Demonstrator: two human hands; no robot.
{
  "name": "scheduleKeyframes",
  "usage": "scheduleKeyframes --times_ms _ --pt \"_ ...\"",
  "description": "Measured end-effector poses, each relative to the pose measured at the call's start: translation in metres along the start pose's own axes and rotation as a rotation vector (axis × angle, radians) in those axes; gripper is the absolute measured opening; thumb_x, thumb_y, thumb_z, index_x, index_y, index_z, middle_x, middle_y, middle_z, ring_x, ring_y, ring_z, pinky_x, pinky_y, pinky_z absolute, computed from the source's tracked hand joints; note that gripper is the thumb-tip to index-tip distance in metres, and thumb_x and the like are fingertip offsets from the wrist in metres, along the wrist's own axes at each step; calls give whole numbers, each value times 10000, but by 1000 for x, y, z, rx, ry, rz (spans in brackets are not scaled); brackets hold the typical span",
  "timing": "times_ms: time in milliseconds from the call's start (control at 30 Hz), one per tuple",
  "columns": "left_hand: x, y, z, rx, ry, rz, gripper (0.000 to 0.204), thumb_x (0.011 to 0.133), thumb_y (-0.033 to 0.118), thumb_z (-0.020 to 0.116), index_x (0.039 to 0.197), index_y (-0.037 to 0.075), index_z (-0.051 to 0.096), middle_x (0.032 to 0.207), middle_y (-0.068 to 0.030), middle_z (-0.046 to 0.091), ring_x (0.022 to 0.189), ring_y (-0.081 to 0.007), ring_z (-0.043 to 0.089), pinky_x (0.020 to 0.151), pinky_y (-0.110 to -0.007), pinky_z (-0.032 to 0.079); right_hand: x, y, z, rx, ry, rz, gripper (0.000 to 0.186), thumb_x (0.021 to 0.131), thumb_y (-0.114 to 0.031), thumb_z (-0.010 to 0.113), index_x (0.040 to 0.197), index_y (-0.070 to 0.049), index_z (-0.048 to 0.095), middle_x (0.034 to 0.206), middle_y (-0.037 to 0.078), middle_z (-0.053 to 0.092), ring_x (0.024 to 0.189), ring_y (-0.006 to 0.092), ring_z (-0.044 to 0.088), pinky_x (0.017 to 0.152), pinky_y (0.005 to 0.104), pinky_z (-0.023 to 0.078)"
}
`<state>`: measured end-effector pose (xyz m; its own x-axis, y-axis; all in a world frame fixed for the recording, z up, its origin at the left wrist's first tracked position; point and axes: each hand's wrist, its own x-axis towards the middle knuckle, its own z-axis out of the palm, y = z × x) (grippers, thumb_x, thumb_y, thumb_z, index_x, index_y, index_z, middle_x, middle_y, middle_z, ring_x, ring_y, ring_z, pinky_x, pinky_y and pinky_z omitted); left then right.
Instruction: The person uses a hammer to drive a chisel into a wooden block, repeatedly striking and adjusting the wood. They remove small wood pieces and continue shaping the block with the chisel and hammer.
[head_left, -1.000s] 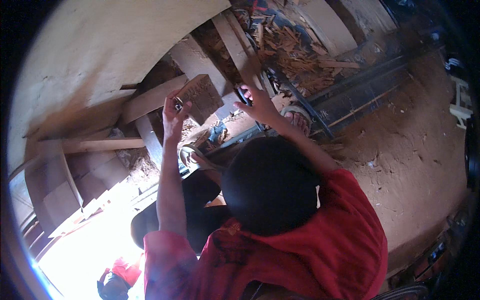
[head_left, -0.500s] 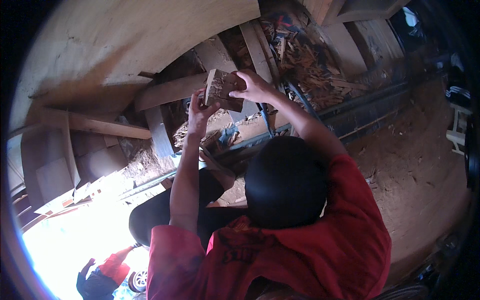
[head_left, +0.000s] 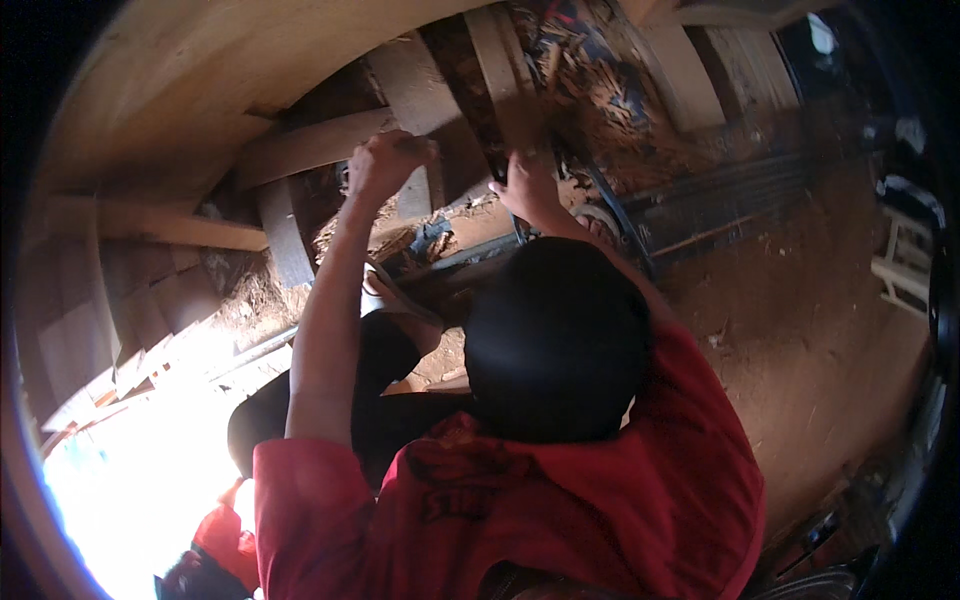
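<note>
My left hand [head_left: 383, 166] is closed in a fist above the planks. A dark brown edge shows at its fingers, too blurred to name. To its right, my right hand [head_left: 528, 188] hovers near an upright plank [head_left: 497, 55], its thumb standing out to the left. The other fingers are smeared and partly hidden, so what they hold, if anything, does not show. Beneath and between the hands lies a wide diagonal plank [head_left: 425, 90]. The wooden block seen earlier cannot be made out clearly.
Wood chips [head_left: 600, 95] are heaped beyond my right hand. A large pale sheet [head_left: 190, 70] overhangs the far left. Dark rails [head_left: 720, 205] run rightward along the brown floor [head_left: 790, 330]. My black-clad knee [head_left: 560, 340] rises between my arms. Another person in orange [head_left: 228, 540] is at lower left.
Both hands were together on a rough wooden block. They have come apart: the left went up and left, the right shifted slightly right and down. The view has also shifted a little.
</note>
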<state>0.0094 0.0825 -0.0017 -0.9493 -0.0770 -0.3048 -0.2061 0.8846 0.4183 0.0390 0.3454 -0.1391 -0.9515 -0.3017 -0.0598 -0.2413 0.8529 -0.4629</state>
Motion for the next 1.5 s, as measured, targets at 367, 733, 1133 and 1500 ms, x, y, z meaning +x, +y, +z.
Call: scheduleKeyframes --times_ms 367,733,1133,1500 --pt "0 29 -6 -17 -179 -191 626 808 603 838 1233 146 786 1145 -188 770 1054 -327 753 963 -435 565 40 -4 22 56 178 120 577 915 -472 768 1200 17 656 1132 236 648 1049 433 658 876 512 557" --pt "-16 -4 25 -141 132 -11 679 1031 489 672 1547 87 488 1280 -199 676 1115 -334 723 939 -447 557 12 -6 3 123 133 20 571 871 -294 807 1295 16 585 1182 246 591 1065 393 608 906 502 522" --pt "-13 -11 65 -157 354 75 667 1113 551 422 1505 20 512 1248 -237 658 1143 -367 633 1025 -461 469 7 -8 -12 674 170 167 488 909 -94 761 1329 0 531 1093 191 688 1042 365 669 920 477 523" --pt "-10 -5 66 -247 347 8 569 1129 498 423 1338 33 676 1236 -180 703 1124 -326 665 1007 -446 502 54 -24 -122 1112 545 -404 465 915 129 689 1337 -65 667 1313 128 681 1203 258 704 968 360 658"
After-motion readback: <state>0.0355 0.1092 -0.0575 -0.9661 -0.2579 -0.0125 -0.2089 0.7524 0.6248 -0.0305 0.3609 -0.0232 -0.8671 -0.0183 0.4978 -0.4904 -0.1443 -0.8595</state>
